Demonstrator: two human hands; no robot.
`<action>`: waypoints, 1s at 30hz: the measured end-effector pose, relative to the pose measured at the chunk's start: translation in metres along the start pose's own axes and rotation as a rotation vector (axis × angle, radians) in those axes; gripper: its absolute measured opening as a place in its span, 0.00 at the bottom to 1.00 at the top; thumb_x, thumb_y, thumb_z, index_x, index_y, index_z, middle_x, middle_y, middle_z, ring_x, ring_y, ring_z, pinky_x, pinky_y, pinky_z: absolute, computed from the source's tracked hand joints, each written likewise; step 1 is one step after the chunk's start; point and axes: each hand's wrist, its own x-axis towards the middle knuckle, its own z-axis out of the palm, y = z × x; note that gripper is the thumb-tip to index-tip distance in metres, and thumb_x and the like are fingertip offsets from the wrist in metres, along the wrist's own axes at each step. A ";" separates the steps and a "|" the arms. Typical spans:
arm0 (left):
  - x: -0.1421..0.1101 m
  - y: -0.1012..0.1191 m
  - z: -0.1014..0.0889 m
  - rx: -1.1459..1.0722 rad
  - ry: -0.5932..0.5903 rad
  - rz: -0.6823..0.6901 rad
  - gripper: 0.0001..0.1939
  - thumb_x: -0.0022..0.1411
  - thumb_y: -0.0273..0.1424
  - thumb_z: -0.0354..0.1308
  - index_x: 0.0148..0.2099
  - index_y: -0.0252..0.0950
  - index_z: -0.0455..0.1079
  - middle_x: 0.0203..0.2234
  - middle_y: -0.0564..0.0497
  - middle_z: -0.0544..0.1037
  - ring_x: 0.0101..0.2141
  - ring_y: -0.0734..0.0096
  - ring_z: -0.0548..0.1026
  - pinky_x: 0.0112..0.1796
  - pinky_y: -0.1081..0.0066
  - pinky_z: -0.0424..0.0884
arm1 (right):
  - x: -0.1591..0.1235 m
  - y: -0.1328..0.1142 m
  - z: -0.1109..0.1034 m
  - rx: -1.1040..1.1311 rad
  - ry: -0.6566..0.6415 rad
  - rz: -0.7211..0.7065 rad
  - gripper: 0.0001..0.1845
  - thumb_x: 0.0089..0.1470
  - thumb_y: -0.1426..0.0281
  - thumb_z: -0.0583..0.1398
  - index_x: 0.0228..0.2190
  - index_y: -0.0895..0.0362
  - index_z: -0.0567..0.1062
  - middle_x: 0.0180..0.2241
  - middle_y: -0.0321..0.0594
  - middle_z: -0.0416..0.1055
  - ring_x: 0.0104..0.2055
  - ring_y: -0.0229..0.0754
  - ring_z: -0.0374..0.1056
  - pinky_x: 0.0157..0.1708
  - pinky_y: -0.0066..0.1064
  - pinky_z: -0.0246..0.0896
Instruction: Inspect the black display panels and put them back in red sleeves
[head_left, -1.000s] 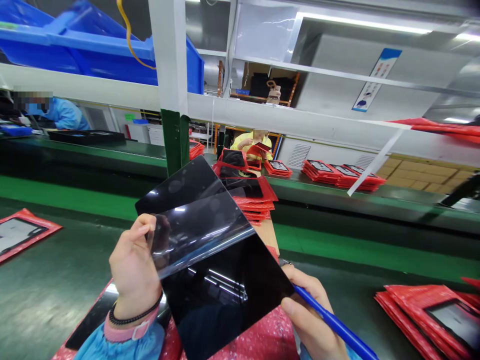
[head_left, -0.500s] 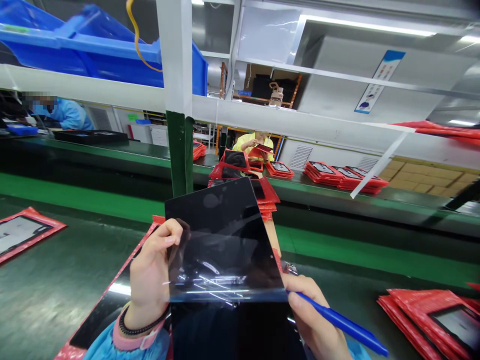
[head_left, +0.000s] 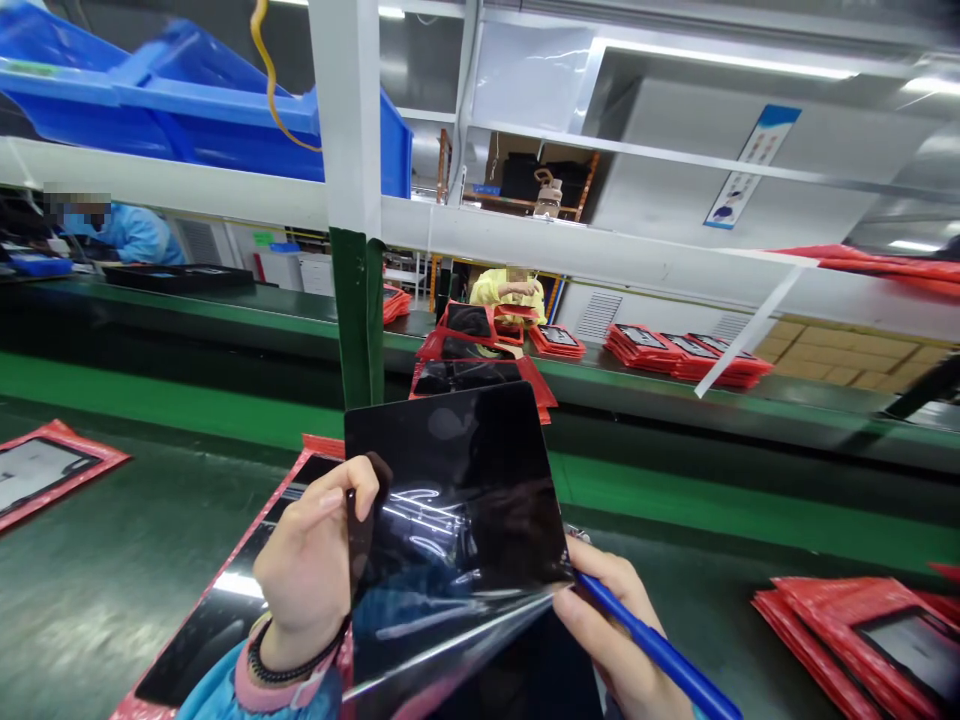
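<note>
My left hand (head_left: 311,570) grips the left edge of a glossy black screen panel (head_left: 457,490), held upright in front of me. A clear protective film (head_left: 450,640) hangs loose from the panel's lower part. My right hand (head_left: 607,625) holds the panel's lower right corner and also grips a blue pen (head_left: 652,650) that points down to the right. Under my hands lies a red bubble bag with another black panel (head_left: 217,610) on it.
Stacks of red bags with panels lie at the right (head_left: 877,640), at the left (head_left: 41,470) and on the far green belt (head_left: 682,355). A white and green post (head_left: 356,250) stands ahead. One person in yellow (head_left: 506,290) and another in blue (head_left: 124,235) work beyond.
The panel swung from a tilted diamond pose to nearly square and upright. The film's peel line travelled down the panel and the film now hangs at the bottom.
</note>
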 end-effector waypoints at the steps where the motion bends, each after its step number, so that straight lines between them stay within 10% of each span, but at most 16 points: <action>1: -0.001 0.000 0.001 -0.002 -0.014 -0.006 0.14 0.46 0.40 0.54 0.18 0.37 0.60 0.15 0.53 0.60 0.18 0.74 0.58 0.18 0.72 0.53 | 0.001 -0.003 0.002 0.003 -0.035 -0.031 0.19 0.47 0.53 0.66 0.38 0.50 0.81 0.30 0.38 0.75 0.33 0.45 0.70 0.37 0.33 0.67; 8: -0.003 0.003 0.004 0.013 -0.029 0.023 0.15 0.45 0.41 0.55 0.16 0.37 0.62 0.12 0.53 0.60 0.17 0.73 0.59 0.20 0.72 0.58 | 0.003 -0.009 0.018 0.115 -0.140 -0.071 0.21 0.41 0.54 0.69 0.37 0.51 0.80 0.30 0.39 0.76 0.30 0.45 0.73 0.27 0.30 0.70; 15: -0.005 0.001 0.005 0.032 -0.004 0.029 0.16 0.45 0.41 0.57 0.14 0.37 0.63 0.11 0.53 0.60 0.17 0.72 0.58 0.16 0.73 0.51 | 0.004 0.007 0.006 0.121 -0.353 -0.093 0.36 0.47 0.62 0.68 0.56 0.49 0.67 0.37 0.39 0.78 0.33 0.49 0.77 0.31 0.33 0.75; 20: -0.007 -0.004 0.001 0.059 -0.057 0.068 0.17 0.49 0.41 0.55 0.15 0.37 0.64 0.10 0.53 0.61 0.14 0.73 0.57 0.14 0.71 0.49 | -0.004 0.009 0.010 -0.078 -0.136 -0.408 0.50 0.49 0.61 0.68 0.65 0.42 0.48 0.65 0.41 0.55 0.59 0.56 0.63 0.43 0.34 0.74; 24: -0.008 -0.007 -0.003 0.141 -0.105 0.223 0.17 0.52 0.38 0.53 0.15 0.38 0.65 0.10 0.53 0.62 0.14 0.73 0.59 0.17 0.70 0.55 | -0.010 0.013 0.012 -0.299 -0.004 -0.603 0.52 0.51 0.67 0.67 0.65 0.38 0.42 0.68 0.34 0.44 0.66 0.55 0.46 0.59 0.46 0.58; 30: -0.017 -0.008 -0.006 0.229 -0.115 0.441 0.15 0.53 0.35 0.54 0.17 0.38 0.67 0.10 0.55 0.64 0.14 0.74 0.61 0.17 0.71 0.56 | -0.018 0.038 -0.005 -0.471 0.014 -0.629 0.56 0.47 0.70 0.69 0.65 0.38 0.42 0.68 0.31 0.43 0.67 0.54 0.42 0.58 0.45 0.62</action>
